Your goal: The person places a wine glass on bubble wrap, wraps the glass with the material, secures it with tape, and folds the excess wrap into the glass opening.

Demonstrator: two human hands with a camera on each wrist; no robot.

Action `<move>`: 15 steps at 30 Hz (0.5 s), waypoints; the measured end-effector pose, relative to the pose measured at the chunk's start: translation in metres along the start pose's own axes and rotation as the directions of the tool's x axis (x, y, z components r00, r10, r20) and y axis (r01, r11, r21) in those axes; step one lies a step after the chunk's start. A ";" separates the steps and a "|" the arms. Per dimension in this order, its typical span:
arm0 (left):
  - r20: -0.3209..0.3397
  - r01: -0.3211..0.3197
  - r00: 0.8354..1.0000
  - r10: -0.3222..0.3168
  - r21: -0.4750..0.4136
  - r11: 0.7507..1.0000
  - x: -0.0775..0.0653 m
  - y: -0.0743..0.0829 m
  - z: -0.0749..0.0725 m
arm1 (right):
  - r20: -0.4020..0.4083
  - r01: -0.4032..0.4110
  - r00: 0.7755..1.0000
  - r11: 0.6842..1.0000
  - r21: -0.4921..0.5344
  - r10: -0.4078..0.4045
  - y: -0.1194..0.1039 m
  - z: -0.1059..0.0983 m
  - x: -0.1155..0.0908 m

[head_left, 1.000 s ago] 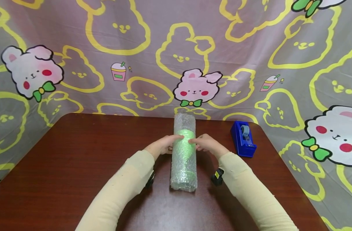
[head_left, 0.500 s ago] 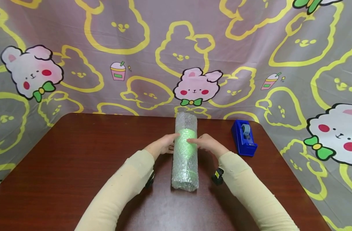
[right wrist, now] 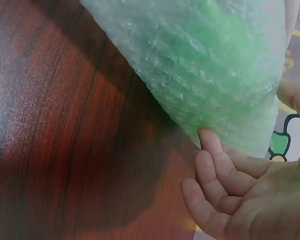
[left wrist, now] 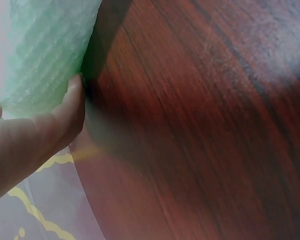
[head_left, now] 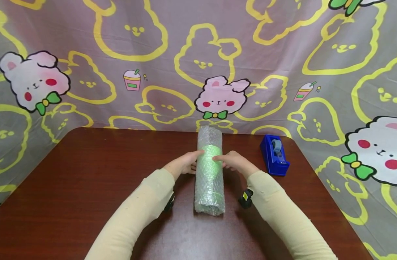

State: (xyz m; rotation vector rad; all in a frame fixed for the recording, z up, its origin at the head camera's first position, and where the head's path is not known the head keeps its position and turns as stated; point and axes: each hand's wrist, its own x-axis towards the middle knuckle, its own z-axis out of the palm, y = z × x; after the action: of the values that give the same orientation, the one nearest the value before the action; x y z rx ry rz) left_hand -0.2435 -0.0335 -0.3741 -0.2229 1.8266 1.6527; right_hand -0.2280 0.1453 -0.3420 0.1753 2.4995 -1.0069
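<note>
A long roll of bubble wrap (head_left: pixel 209 180), with something green showing through its middle, lies lengthwise on the brown table. My left hand (head_left: pixel 187 161) holds its left side, the thumb over the top and the other fingers down along the side. From the opposite side my right hand (head_left: pixel 234 160) grips it, its thumb lying on the green part. In the left wrist view, fingers (left wrist: pixel 72 102) curve against the wrap near the table. The right wrist view has the fingers (right wrist: pixel 210 145) bent under the lower edge of the bubble wrap (right wrist: pixel 190 65). The wrapped thing itself is hidden.
A blue tape dispenser (head_left: pixel 274 155) with a roll of tape stands at the right back of the table (head_left: pixel 88 187). Behind the table hangs a curtain (head_left: pixel 166 65) printed with cartoon bunnies. Each wrist carries a small black camera (head_left: pixel 245 198).
The bubble-wrapped roll has shifted slightly to the right. My left thumb has slid a little left across it, while both arms stay almost where they were.
</note>
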 end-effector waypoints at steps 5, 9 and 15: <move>-0.007 -0.006 1.000 0.006 0.001 1.000 0.001 -0.001 0.000 | 0.018 0.006 1.000 1.000 0.015 -0.006 0.000 0.000 -0.001; -0.016 -0.009 1.000 0.009 0.007 1.000 0.002 -0.002 -0.001 | 0.016 -0.001 1.000 1.000 0.020 0.001 0.000 0.000 -0.001; -0.011 -0.012 1.000 0.011 -0.004 1.000 0.003 -0.001 -0.001 | 0.011 -0.005 1.000 1.000 0.004 0.005 -0.001 0.000 -0.001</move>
State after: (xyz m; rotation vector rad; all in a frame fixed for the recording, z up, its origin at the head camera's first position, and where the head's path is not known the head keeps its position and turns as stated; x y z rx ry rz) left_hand -0.2455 -0.0336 -0.3771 -0.2243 1.8359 1.6666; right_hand -0.2272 0.1443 -0.3411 0.1766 2.4867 -1.0081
